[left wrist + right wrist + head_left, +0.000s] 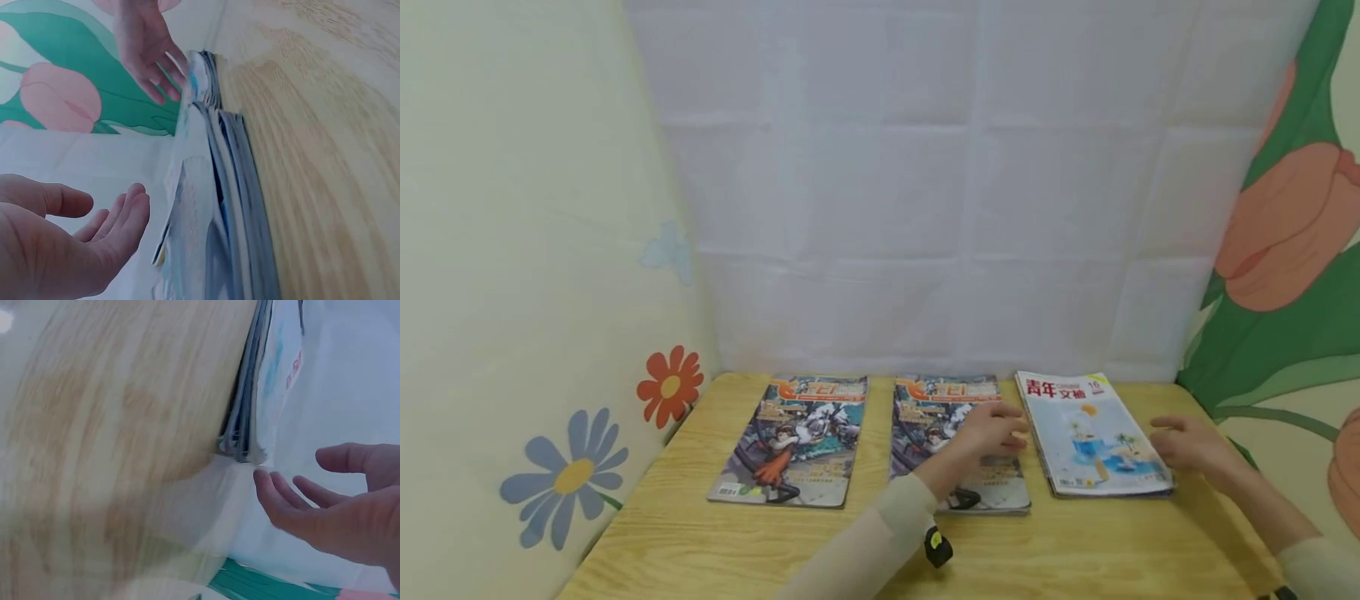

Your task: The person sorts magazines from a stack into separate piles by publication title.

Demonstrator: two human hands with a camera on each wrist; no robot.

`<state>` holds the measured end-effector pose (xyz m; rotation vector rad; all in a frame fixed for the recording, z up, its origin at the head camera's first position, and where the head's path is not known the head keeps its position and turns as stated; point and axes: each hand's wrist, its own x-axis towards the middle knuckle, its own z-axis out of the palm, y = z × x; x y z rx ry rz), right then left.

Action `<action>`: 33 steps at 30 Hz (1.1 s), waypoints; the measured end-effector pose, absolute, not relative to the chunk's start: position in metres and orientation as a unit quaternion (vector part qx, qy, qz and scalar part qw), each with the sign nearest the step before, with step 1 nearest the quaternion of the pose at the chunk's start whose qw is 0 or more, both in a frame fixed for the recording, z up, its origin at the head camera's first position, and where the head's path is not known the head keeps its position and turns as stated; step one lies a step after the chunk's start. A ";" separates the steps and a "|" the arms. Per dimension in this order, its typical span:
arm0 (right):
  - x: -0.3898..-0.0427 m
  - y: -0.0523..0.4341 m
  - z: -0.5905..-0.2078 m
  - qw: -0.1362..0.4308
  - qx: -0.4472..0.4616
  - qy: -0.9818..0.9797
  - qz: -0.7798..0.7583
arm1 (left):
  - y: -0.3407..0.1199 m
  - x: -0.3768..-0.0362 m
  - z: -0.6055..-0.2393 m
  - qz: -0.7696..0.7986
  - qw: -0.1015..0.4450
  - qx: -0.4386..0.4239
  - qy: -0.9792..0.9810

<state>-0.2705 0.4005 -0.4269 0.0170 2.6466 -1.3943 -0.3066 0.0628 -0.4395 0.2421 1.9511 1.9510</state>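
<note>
Three lots of magazines lie on a wooden table (pixel 865 542): one comic-cover magazine (pixel 793 439) at the left, a second like it (pixel 951 442) in the middle, and a stack with a white and blue cover (pixel 1093 433) at the right. My left hand (pixel 992 431) hovers over the middle magazine, fingers relaxed, close to the stack's left edge (pixel 212 206). At the stack's right side my right hand (pixel 1187 443) is held with its fingers straight, holding nothing. The right wrist view shows the right hand's fingertips (pixel 275 500) just off the stack's corner (pixel 247 447).
A white cloth (pixel 955 192) hangs behind the table. A pale flowered cloth (pixel 535 333) closes the left side and a tulip-print cloth (pixel 1292 275) the right. The front strip of the table shows bare wood.
</note>
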 end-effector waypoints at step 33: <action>-0.279 0.264 -0.424 0.070 -0.095 0.820 -0.561 | -0.062 -0.274 -0.425 0.692 0.076 0.056 0.715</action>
